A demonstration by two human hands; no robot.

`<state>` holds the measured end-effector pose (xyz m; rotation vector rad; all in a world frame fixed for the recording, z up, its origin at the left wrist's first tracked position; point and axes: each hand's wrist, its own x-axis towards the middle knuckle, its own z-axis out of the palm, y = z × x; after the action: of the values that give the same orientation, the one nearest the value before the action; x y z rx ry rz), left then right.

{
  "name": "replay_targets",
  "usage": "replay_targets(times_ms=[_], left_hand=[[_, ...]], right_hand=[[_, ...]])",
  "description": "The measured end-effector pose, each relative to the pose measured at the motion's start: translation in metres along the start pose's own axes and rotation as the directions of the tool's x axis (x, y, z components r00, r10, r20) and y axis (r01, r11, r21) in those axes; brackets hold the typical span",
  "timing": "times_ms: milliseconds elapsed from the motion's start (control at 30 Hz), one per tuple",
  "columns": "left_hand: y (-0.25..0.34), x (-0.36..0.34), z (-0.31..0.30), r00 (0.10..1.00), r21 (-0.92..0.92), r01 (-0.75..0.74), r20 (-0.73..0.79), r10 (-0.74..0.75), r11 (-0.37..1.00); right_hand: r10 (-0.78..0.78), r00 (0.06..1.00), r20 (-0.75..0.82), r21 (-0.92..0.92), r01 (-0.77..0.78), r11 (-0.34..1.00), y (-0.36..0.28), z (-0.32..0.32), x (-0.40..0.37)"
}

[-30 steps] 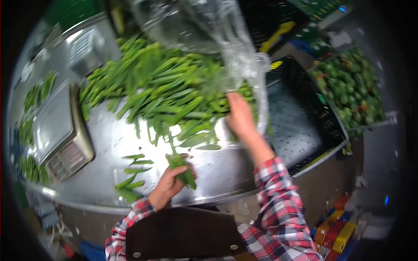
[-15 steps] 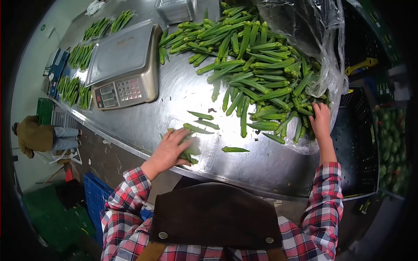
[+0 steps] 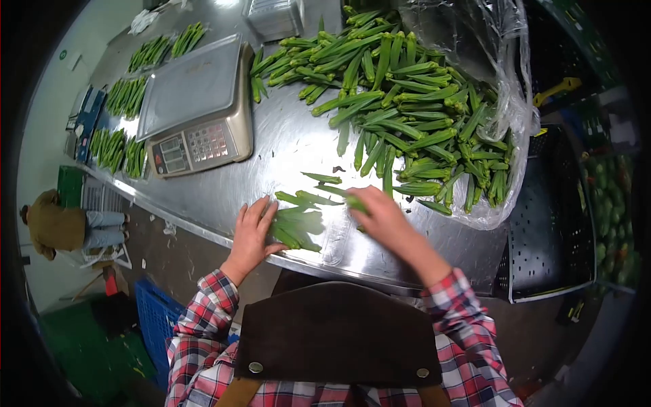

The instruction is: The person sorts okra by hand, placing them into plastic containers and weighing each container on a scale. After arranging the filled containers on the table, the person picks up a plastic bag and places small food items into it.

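Hands: two, left hand [image 3: 249, 237] and right hand [image 3: 388, 220]. Okra pod [image 3: 355, 203] at the right fingertips: at least one, blurred. Loose pods [image 3: 290, 236] beside the left hand: at least five, overlapping, exact number not determinable. Okra heap [image 3: 407, 108]: one, its pods too many and too overlapped to tally. Okra bundles [image 3: 125, 98] beyond the scale: five. Digital scale [image 3: 196, 102]: one. Steel surface [image 3: 203, 197]: one. Clear plastic bag [image 3: 498, 214]: one. Stack of clear trays [image 3: 273, 17]: one. Apron [image 3: 339, 336]: one, with two metal studs [image 3: 255, 367]. Blue crate [image 3: 156, 312]: one. Co-worker [image 3: 57, 220]: one.
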<state>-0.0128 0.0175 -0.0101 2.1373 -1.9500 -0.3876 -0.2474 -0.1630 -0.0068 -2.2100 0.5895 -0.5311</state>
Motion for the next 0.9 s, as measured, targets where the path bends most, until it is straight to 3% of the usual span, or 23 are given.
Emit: replay_targets(times_ms=[33, 67, 100, 133, 200, 267, 333, 400, 433, 467, 500, 600, 700, 800, 900], left_hand=[[-0.001, 0.004, -0.004, 0.999, -0.016, -0.024, -0.024, 0.024, 1.000], [-0.002, 0.007, -0.005, 0.997, -0.035, -0.059, -0.047, 0.057, 0.998], [-0.006, 0.009, -0.004, 0.992, -0.046, -0.111, -0.068, 0.108, 0.993], [-0.005, 0.014, -0.009, 0.985, -0.041, -0.171, -0.044, 0.169, 0.984], [-0.007, 0.022, -0.009, 0.953, -0.010, -0.301, 0.025, 0.301, 0.954], [-0.012, 0.035, 0.000, 0.905, -0.092, -0.403, 0.108, 0.412, 0.911], [-0.017, 0.044, 0.006, 0.870, -0.139, -0.453, 0.149, 0.471, 0.881], [-0.021, 0.047, 0.010, 0.856, -0.160, -0.470, 0.158, 0.493, 0.868], [-0.021, 0.049, 0.007, 0.855, -0.164, -0.465, 0.174, 0.489, 0.870], [-0.022, 0.053, -0.001, 0.848, -0.178, -0.472, 0.177, 0.500, 0.863], [-0.020, 0.053, -0.006, 0.847, -0.167, -0.480, 0.168, 0.505, 0.861], [-0.018, 0.057, -0.001, 0.827, -0.161, -0.521, 0.147, 0.543, 0.838], [-0.022, 0.061, 0.003, 0.815, -0.211, -0.508, 0.197, 0.545, 0.835], [-0.023, 0.062, -0.015, 0.787, -0.178, -0.556, 0.200, 0.583, 0.812], [-0.042, 0.051, -0.018, 0.862, -0.219, -0.447, 0.153, 0.482, 0.868]], right_hand=[[0.121, 0.990, 0.076, 0.020, -0.123, 0.992, -0.012, 0.018, 0.008], [-0.015, 1.000, 0.002, 0.005, 0.015, 1.000, -0.017, 0.037, 0.016], [-0.068, 0.987, 0.144, -0.029, 0.073, 0.997, -0.006, 0.063, 0.021], [0.004, 0.956, 0.294, -0.136, 0.037, 0.990, -0.014, 0.075, 0.024], [-0.031, 0.995, 0.094, -0.174, 0.047, 0.984, -0.025, 0.088, 0.008], [0.053, 0.998, -0.020, -0.061, -0.054, 0.997, -0.036, 0.079, 0.002], [0.241, 0.954, -0.179, -0.015, -0.247, 0.969, -0.030, 0.066, -0.013], [0.365, 0.811, -0.457, -0.025, -0.422, 0.906, -0.004, 0.049, -0.036], [0.504, 0.652, -0.567, 0.102, -0.551, 0.828, -0.009, 0.026, -0.036], [0.566, 0.513, -0.645, 0.109, -0.671, 0.734, -0.001, 0.009, -0.038], [0.466, 0.518, -0.717, -0.024, -0.687, 0.726, 0.007, -0.006, -0.043], [0.178, 0.752, -0.635, -0.467, -0.557, 0.687, 0.032, -0.032, -0.032], [0.219, 0.862, -0.457, -0.700, -0.501, 0.509, 0.053, -0.037, -0.009], [0.156, 0.904, -0.397, -0.724, -0.413, 0.552, 0.058, -0.047, -0.004], [0.056, 0.941, -0.333, -0.748, -0.300, 0.591, 0.048, -0.056, -0.010]])
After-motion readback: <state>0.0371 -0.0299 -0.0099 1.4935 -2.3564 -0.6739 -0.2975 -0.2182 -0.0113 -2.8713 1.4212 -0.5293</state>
